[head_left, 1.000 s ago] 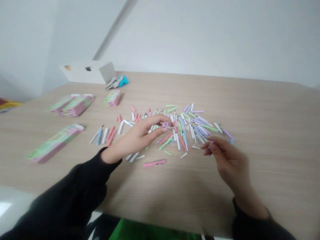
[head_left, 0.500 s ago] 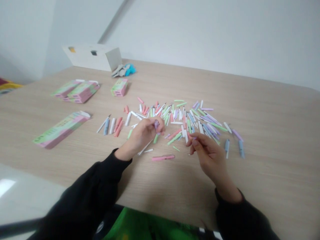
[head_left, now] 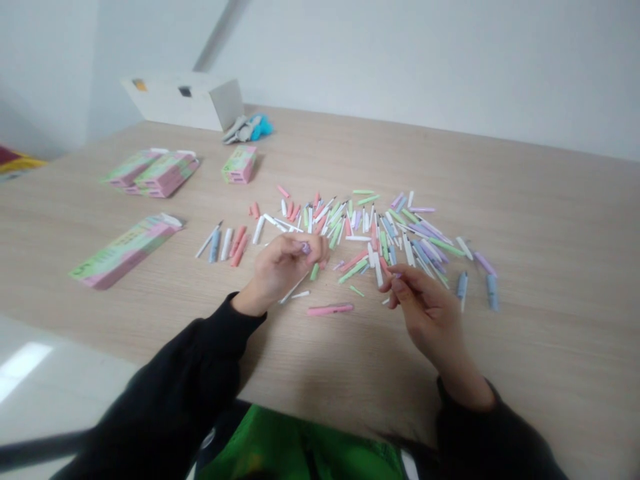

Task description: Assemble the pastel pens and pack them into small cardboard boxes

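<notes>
A heap of small pastel pen parts (head_left: 380,230) in pink, green, purple, blue and white lies spread over the wooden table (head_left: 550,267). My left hand (head_left: 283,263) is closed at the heap's near left edge, with a small purple piece (head_left: 304,247) pinched in its fingertips. My right hand (head_left: 425,310) is curled at the heap's near side, fingers pinched on a thin piece that I cannot name. A whole pink pen (head_left: 330,309) lies on the table between my two hands.
Pink-and-green boxes lie at the left: one long box (head_left: 125,250) near me, a stack (head_left: 153,172) farther back, a small one (head_left: 240,164) beyond the heap. A white carton (head_left: 185,100) and a blue-grey object (head_left: 250,128) sit by the wall.
My left hand has drawn back from the heap and closed on a purple piece. My right hand has moved left and curled into a pinch. The view has tilted down a little.
</notes>
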The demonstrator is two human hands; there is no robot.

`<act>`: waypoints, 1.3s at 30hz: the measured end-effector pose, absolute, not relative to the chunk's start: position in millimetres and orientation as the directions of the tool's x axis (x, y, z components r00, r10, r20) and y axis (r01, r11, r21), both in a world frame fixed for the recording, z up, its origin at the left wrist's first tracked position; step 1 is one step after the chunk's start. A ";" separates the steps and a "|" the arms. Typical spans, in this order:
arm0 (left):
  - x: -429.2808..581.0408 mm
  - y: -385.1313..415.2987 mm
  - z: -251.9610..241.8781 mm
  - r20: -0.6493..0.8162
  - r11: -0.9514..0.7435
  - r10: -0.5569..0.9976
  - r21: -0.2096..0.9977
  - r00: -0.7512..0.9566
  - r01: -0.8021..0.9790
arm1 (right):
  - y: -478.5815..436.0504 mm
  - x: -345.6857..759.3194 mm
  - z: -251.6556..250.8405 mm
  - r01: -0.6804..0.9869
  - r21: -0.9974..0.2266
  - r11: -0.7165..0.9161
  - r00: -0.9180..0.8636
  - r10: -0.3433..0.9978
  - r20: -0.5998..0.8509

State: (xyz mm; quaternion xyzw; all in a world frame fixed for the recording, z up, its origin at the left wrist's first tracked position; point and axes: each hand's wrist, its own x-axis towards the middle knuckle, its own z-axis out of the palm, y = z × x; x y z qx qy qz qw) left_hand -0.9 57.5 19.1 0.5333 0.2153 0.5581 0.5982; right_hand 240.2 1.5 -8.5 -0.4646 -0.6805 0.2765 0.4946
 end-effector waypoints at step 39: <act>-2.1 57.3 5.1 0.300 -0.200 0.886 0.935 0.353 -0.294 | -2.1 238.6 -17.3 0.583 -0.641 0.498 -0.208 0.855 0.475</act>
